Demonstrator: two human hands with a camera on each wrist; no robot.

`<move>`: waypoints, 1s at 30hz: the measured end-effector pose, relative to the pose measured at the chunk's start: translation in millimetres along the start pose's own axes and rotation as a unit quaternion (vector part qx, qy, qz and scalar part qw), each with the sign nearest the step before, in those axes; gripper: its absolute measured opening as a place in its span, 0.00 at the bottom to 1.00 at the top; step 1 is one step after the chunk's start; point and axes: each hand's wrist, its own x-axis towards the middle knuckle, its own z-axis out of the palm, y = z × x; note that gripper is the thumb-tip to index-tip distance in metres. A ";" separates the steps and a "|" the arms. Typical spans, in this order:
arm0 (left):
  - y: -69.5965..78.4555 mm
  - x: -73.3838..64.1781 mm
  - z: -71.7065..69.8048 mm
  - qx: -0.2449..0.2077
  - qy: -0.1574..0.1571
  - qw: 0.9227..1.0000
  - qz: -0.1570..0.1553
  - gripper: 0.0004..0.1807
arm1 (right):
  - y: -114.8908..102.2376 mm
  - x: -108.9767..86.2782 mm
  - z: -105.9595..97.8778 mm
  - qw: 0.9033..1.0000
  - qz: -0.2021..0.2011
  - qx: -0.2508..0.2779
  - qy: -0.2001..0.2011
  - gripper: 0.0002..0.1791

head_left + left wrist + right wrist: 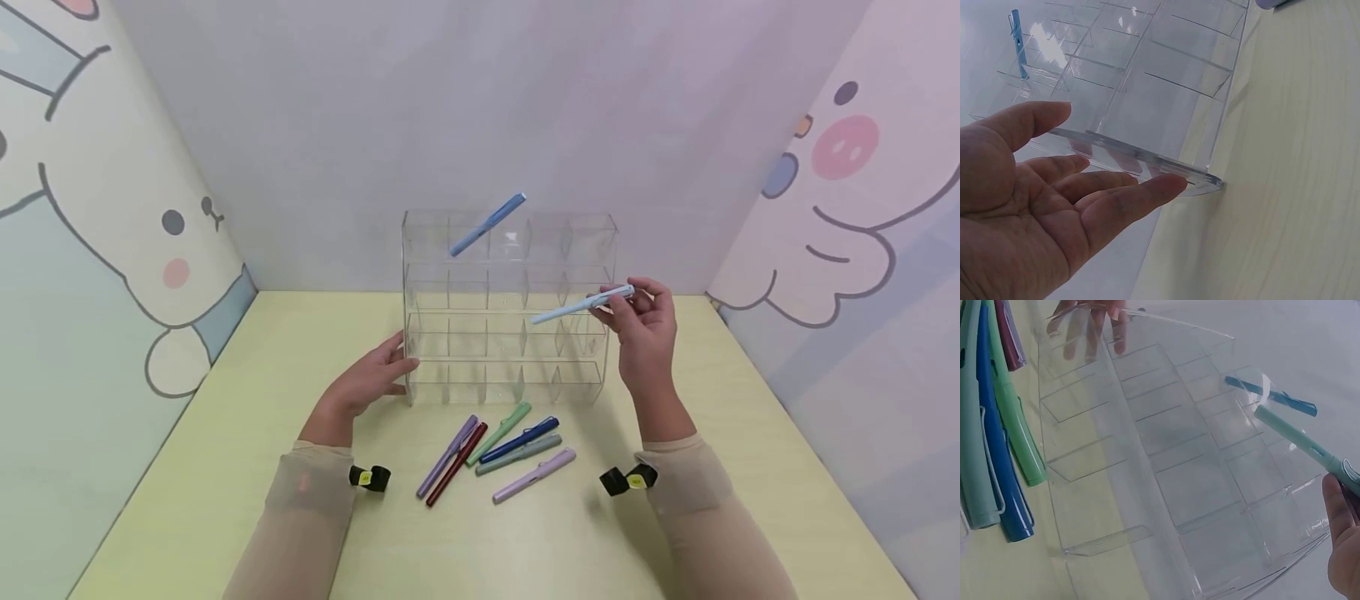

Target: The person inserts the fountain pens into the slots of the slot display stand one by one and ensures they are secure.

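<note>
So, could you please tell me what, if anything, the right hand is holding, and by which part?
The right hand pinches a light blue pen near its clip end, leaving the other end free.

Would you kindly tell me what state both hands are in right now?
Left hand: open, at the side of the clear rack.
Right hand: closed, holding the pale blue pen.

Soft even light, faint shadows on table [750, 500], white glare on clear rack [1132, 81]
</note>
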 end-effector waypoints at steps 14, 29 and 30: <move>1.6 0.6 1.0 -0.009 -0.003 1.000 0.007 0.40 | -7.1 37.2 12.0 1.000 -0.011 -0.001 0.002 0.21; 3.1 -2.1 1.1 -0.017 -0.005 1.000 0.006 0.42 | -17.1 63.9 21.2 1.000 -0.023 -0.001 0.009 0.20; 3.3 -2.3 1.1 -0.018 -0.005 1.000 0.006 0.42 | -17.9 65.2 21.7 1.000 -0.025 -0.001 0.009 0.20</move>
